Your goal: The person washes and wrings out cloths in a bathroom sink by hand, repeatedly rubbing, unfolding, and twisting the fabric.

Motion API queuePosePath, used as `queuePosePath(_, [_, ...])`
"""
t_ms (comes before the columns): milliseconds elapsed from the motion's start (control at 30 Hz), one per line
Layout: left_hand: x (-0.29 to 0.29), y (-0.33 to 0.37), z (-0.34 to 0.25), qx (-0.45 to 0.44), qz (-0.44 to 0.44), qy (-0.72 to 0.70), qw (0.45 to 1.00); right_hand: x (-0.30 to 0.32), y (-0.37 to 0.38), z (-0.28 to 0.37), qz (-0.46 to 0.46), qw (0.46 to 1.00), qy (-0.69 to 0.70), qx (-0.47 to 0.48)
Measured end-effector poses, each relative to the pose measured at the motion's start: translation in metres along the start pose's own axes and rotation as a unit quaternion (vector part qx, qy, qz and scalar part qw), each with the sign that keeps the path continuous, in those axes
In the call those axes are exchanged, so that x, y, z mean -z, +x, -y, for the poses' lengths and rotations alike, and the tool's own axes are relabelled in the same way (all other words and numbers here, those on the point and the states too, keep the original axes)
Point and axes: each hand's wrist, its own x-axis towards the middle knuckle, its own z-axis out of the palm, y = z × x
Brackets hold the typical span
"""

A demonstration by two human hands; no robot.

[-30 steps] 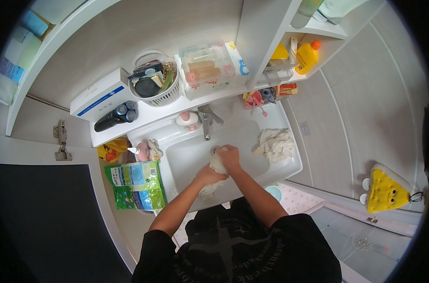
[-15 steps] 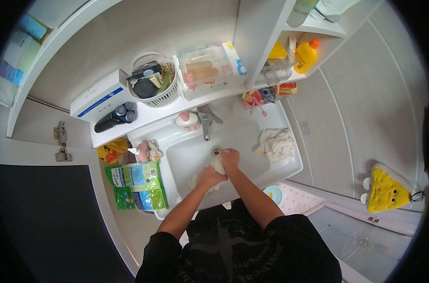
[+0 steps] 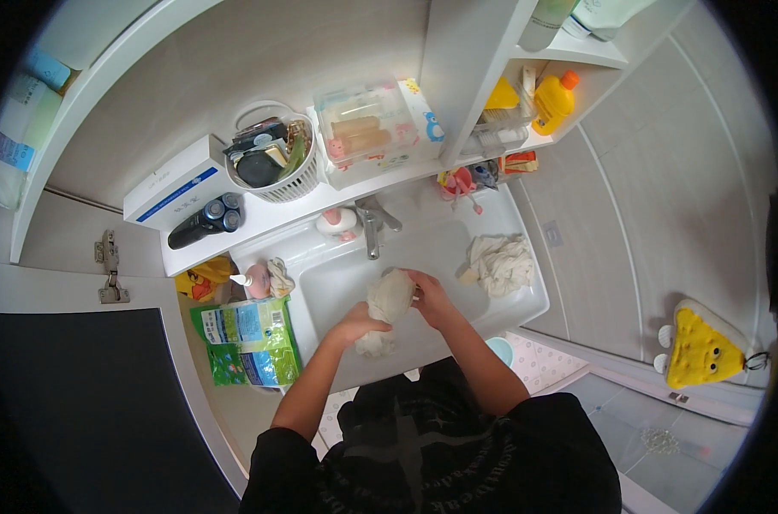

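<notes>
A wet-looking white cloth [image 3: 390, 295] is stretched between my two hands above the white sink basin [image 3: 324, 291]. My left hand [image 3: 359, 324] grips its lower left part, thumb on top, with a loose end hanging below. At its upper right edge, my right hand [image 3: 427, 295] has its fingers closed on the fabric. Behind the cloth stands the chrome faucet [image 3: 372, 231]. Another crumpled white cloth [image 3: 502, 264] lies on the sink's right side. The drain is hidden behind the held cloth.
Left of the basin are a pink pump bottle [image 3: 253, 281] and a green package [image 3: 250, 341]. The shelf behind bears a white basket [image 3: 295, 182], an electric shaver [image 3: 205, 221] and a clear plastic box [image 3: 363, 124]. An open cabinet door [image 3: 80, 403] stands at left.
The cloth has gone from bunched and squeezed between my hands to spread wider. My hands have moved apart, the left one shifting left and the right one to the right.
</notes>
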Motion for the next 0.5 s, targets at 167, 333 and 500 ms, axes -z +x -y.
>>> queuePosePath(167, [0.005,-0.017,-0.022,0.015,0.134,-0.275,0.952,-0.008,-0.005,0.017,0.197,0.947,-0.058,0.245])
queuePosePath(333, [-0.012,-0.005,-0.002,0.017,0.298,-0.406,0.864,-0.054,-0.026,0.043,0.358,0.918,0.08,0.15])
queuePosePath(500, [-0.037,-0.014,-0.031,0.01,0.237,-0.313,0.919,-0.029,-0.013,0.033,0.326,0.94,-0.057,0.085])
